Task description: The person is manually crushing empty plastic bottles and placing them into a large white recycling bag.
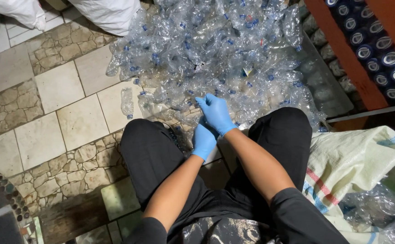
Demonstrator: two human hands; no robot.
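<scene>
Both my hands wear blue gloves and meet between my knees, at the near edge of a big pile of crushed clear plastic bottles (215, 49). My right hand (215, 113) lies on top with its fingers stretched towards the pile, and nothing shows in it. Just beneath it, my left hand (204, 140) is curled and touches the right hand's wrist side. The right hand hides whether the left hand holds anything. A single clear bottle (127, 103) lies apart on the tiles to the left.
A woven white sack (355, 158) with clear bottles inside lies at my right. Dark blue-capped containers (378, 49) are stacked behind an orange frame at the upper right. White sacks (107, 13) sit at the top left on a tiled floor (57, 86).
</scene>
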